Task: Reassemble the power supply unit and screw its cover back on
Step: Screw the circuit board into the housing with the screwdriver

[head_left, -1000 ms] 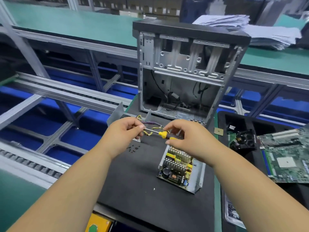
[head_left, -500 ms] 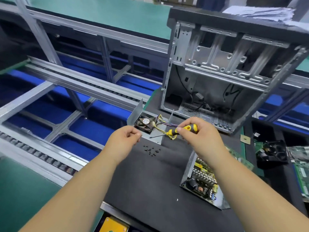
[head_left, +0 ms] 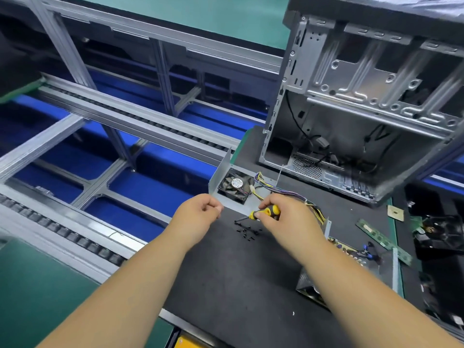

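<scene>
My right hand (head_left: pixel 283 217) grips a yellow-and-black screwdriver (head_left: pixel 268 211); its tip points down-left, just above several small black screws (head_left: pixel 247 232) lying loose on the black mat (head_left: pixel 226 277). My left hand (head_left: pixel 198 213) hovers left of the screws with its fingers curled, and nothing shows in it. Behind both hands lies the grey power supply cover (head_left: pixel 222 169), open side up, with its black fan (head_left: pixel 234 184) and a bundle of coloured wires (head_left: pixel 281 193). The power supply base with its circuit board (head_left: pixel 351 249) is mostly hidden behind my right forearm.
An open, empty computer case (head_left: pixel 351 96) stands at the back right of the mat. A memory stick (head_left: pixel 384 241), a small chip (head_left: pixel 395 212) and a black cooler (head_left: pixel 442 232) lie to the right. Conveyor rails (head_left: pixel 125 121) with gaps run along the left.
My left hand let go of the screwdriver shaft and drew away to the left. My right hand lowered the screwdriver tip towards the screws. The view swung left and closer.
</scene>
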### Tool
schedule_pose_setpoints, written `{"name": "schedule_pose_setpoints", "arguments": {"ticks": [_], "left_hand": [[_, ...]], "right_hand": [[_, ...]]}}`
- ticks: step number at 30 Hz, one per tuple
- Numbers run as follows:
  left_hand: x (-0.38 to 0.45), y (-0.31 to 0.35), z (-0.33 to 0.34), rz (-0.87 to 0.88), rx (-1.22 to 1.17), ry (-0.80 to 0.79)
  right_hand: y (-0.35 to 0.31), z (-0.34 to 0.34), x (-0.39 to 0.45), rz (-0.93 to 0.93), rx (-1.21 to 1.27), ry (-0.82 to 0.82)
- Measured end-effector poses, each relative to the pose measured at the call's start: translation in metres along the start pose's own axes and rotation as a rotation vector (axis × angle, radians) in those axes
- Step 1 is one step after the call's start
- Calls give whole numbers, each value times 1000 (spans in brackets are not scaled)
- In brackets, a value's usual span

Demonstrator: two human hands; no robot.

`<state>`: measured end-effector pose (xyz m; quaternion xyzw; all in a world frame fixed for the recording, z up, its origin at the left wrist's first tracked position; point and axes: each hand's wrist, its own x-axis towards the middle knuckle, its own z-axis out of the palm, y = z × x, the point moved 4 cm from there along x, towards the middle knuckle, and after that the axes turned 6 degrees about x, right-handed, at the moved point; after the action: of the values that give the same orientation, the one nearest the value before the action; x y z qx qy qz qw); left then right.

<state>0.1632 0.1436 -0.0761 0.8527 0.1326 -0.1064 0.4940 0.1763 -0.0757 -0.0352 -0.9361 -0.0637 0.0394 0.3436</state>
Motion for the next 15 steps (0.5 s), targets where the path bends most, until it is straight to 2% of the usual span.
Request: {"name": "schedule_pose_setpoints", "arguments": {"ticks": [4, 10, 15], "left_hand": [[1, -3, -1, -7, -1, -13], [3, -2, 1, 3, -12, -37], [5, 12, 11, -36, -233, -87]], "right_hand": [[-1, 0, 0, 20, 30, 17], [-10, -19, -3, 50, 240, 83], [-20, -48, -9, 41, 486, 128]]}}
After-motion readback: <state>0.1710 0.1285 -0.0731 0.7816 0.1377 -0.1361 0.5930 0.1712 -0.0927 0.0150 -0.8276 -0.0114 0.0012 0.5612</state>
